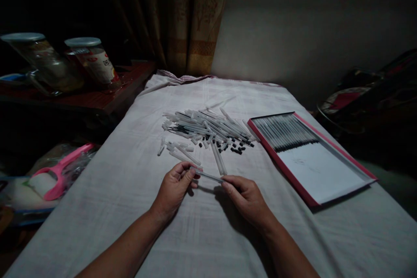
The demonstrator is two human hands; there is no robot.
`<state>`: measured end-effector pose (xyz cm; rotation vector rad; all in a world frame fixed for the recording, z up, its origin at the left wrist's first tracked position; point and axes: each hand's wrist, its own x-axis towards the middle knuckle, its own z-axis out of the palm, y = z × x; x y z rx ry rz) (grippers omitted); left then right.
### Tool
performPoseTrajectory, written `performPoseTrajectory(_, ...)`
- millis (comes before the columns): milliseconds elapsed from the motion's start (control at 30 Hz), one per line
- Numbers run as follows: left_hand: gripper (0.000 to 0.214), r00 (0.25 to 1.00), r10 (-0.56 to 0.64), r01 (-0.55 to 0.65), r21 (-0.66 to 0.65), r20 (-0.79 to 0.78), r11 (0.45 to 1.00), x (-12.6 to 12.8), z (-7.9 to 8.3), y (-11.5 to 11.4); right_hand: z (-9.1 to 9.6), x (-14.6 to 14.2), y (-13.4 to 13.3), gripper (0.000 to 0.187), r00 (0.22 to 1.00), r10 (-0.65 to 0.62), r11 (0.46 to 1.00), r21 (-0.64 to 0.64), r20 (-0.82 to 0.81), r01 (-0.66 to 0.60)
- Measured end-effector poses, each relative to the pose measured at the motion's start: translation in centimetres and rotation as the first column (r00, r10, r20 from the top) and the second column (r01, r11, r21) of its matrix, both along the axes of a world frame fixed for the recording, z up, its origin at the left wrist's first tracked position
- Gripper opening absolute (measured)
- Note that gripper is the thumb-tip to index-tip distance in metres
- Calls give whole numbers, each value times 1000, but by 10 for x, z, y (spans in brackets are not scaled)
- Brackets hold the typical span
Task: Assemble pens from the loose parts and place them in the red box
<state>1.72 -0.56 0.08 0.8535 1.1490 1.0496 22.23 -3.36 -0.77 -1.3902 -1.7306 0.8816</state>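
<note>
A slim translucent pen spans the gap between my two hands, just above the cloth. My left hand pinches one end of it between thumb and fingers. At the other end, my right hand grips it the same way. Beyond my hands lies a heap of clear pen barrels, caps and dark refills. Small black plugs are scattered along its near edge, and a few clear tubes point toward me. To the right, a shallow red-edged box holds a row of black-tipped pens.
A pale checked cloth covers the surface. At left, a dark red table carries a lidded jar and a glass pitcher. Below it is a pink-handled item among plastic bags. A patterned curtain and pale wall stand behind.
</note>
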Motion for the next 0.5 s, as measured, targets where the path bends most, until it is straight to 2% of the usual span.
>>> performPoseTrajectory(200, 51, 999, 33, -33, -4, -10, 999, 4, 0, 1, 2, -8, -1, 28, 1000, -19, 999, 41, 10, 18)
performPoseTrajectory(333, 58, 999, 41, -40, -24, 31, 999, 5, 1, 2, 15, -5, -1, 28, 999, -39, 996, 80, 37, 36)
performPoseTrajectory(400, 62, 996, 44, -43, -18, 78, 999, 2, 2, 4, 24, 14, 6, 27, 990, -141, 983, 119, 24, 137)
performPoseTrajectory(433, 62, 993, 48, -46, -19, 109, 999, -1, 2, 6, 29, 29, 12, 29, 973, -231, 962, 153, 5, 228)
performPoseTrajectory(467, 59, 989, 48, -45, -24, 143, 999, -4, 3, 8, 34, 49, 20, 30, 942, -335, 923, 196, -17, 331)
performPoseTrajectory(500, 53, 982, 52, -46, -34, 182, 998, -8, 4, 10, 38, 72, 30, 33, 890, -455, 861, 238, -35, 449)
